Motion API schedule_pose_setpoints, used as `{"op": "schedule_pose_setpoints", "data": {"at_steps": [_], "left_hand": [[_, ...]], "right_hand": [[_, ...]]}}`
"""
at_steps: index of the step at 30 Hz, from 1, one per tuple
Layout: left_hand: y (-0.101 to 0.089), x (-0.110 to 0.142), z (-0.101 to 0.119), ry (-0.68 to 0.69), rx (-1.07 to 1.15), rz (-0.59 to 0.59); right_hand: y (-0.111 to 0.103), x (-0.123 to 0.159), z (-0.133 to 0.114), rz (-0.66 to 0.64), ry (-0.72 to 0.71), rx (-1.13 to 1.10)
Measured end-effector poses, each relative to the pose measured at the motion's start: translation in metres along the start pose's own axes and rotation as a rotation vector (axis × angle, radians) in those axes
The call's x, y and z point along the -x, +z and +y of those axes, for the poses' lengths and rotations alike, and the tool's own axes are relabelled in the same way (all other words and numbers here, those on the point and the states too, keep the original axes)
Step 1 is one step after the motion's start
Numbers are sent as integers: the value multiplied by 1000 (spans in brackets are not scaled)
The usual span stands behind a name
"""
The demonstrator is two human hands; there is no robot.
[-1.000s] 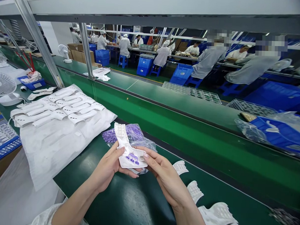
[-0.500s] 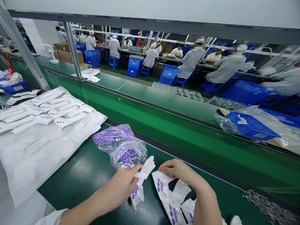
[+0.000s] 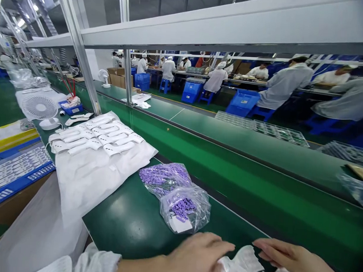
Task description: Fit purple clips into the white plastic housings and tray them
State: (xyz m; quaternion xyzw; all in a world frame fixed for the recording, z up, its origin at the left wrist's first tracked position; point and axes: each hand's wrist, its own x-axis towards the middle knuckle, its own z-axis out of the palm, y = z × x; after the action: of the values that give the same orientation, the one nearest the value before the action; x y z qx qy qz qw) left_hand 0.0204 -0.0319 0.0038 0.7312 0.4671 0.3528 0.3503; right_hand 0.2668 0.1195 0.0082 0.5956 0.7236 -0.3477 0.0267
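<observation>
My left hand (image 3: 199, 251) is low in the middle, slightly blurred, its fingers closed at the edge of a crumpled white wrapper piece (image 3: 244, 261) with a bit of purple print. Part of this piece is cut off by the bottom edge. To its right, my right hand (image 3: 293, 255) reaches in with fingers stretched out and slightly apart, close to the white piece and gripping nothing visible. Just beyond my left hand lies a clear plastic bag (image 3: 198, 200) with small purple parts and a white label. A second bag of purple parts (image 3: 165, 175) lies behind it.
White curved plastic shells (image 3: 95, 133) lie in rows on a white sheet (image 3: 99, 169) at left. A blue crate (image 3: 21, 186) of small parts and a white fan (image 3: 39, 107) are farther left. A green raised ledge (image 3: 228, 161) runs behind; people work at benches beyond.
The view has swung left, so bags and shells appear farther right. Both hands now sit lower in the frame and closer to the bottom edge. My right hand's fingers have straightened from the wrapper.
</observation>
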Motion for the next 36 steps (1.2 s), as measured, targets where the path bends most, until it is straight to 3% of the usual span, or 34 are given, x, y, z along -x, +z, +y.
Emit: {"op": "schedule_pose_setpoints", "data": {"at_steps": [1,2,4,6,8,10,13,17,20,22,24,27,32,36], "left_hand": [[-23,6,-1,26,10,89],[-50,13,-5,-20,-72,253],[-110,25,-23,-254,-291,557],[-166,36,-53,-402,-392,716],[-208,46,-86,-552,-475,791],[-233,55,-114,-658,-508,795],[-252,66,-138,-706,-483,738],[-281,70,-140,-741,-357,714],[-304,67,-129,-741,-199,795],[-305,62,-117,-679,-56,889],[-291,55,-103,-570,119,951],[-246,46,-82,-456,409,904],[-166,37,-51,-415,775,772],[-126,35,-27,-371,1168,728]], "right_hand": [[2,4,-17,-36,-8,-26],[7,9,-37,-73,-33,-37],[23,17,-80,-79,-137,-43],[46,21,-117,-90,-266,-16],[71,18,-142,-43,-382,58],[92,11,-153,-10,-430,131],[110,5,-154,3,-410,173],[113,6,-149,3,-429,183],[116,4,-147,7,-484,213],[119,0,-145,29,-511,250],[123,-4,-144,52,-521,275],[124,-7,-144,38,-521,281],[119,2,-151,-15,-475,281],[118,6,-158,-18,-422,298]]}}
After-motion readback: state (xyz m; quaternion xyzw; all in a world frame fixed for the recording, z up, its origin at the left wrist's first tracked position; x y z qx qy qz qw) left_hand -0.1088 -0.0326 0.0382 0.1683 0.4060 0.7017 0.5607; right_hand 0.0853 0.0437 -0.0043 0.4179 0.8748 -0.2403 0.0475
